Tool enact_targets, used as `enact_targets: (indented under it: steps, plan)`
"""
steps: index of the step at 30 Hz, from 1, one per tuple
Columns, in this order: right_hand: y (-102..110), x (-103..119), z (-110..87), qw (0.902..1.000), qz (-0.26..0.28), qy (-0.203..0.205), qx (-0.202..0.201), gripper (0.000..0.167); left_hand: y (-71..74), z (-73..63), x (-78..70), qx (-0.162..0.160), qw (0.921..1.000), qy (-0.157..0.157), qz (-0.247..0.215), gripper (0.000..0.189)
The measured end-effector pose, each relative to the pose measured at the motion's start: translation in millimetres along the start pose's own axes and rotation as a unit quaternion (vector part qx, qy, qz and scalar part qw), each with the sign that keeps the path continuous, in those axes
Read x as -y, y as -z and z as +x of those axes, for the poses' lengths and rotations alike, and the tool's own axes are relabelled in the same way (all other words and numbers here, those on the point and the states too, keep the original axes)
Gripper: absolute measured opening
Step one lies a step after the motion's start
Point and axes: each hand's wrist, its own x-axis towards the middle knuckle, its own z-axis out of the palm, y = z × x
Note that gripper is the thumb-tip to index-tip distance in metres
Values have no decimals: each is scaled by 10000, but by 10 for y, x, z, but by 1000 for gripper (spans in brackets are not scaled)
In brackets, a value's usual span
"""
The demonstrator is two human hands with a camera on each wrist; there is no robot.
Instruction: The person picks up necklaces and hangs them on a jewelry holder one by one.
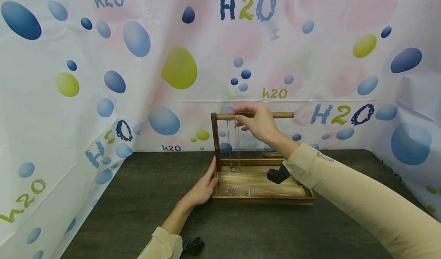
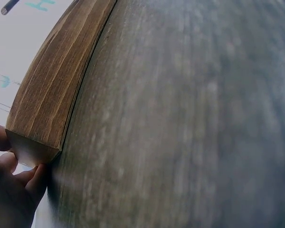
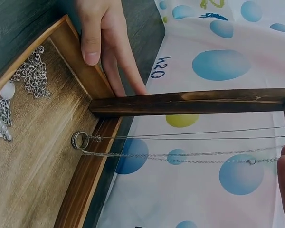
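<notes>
The dark table (image 1: 144, 220) is running well past the wooden stand (image 1: 216, 140) to left, right and front. The stand's rod (image 1: 283, 114) is ending free at the right. The left hand (image 1: 204, 188) is pressing the tray (image 1: 263, 201) at its left edge, fingers extended; I'm watching the right hand (image 1: 259, 122) pinching a thin chain (image 3: 147, 156) at the rod. Chain heaps (image 1: 229, 191) are lying by the front rim; a ring (image 3: 74, 140) is dangling over the tray.

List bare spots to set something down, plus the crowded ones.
Free: tabletop between the tray and sleeves; also left of the left hand. Crowded: tray's front left, with chain piles; under the bar, with hanging chains near the right hand.
</notes>
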Motion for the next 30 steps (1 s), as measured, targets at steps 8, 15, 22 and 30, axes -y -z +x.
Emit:
enact_targets:
  steps: [8, 15, 22, 30]
  plan:
    - [17, 33, -52, 9996, 246, 154, -72, 19, 16, 14, -19, -3, 10000, 86, -1, 73]
    - [-101, 10, -251, 9977, 506, 284, 338, 19, 1, 4, -25, -15, 10000, 14, -24, 72]
    - [-257, -142, -446, 9944, 593, 126, 867, 20, -1, -2, -16, -1, 10000, -13, -39, 73]
    - [-470, -403, -674, 9875, 273, 132, 1546, 19, 14, 4, -20, -42, 9999, -62, -87, 73]
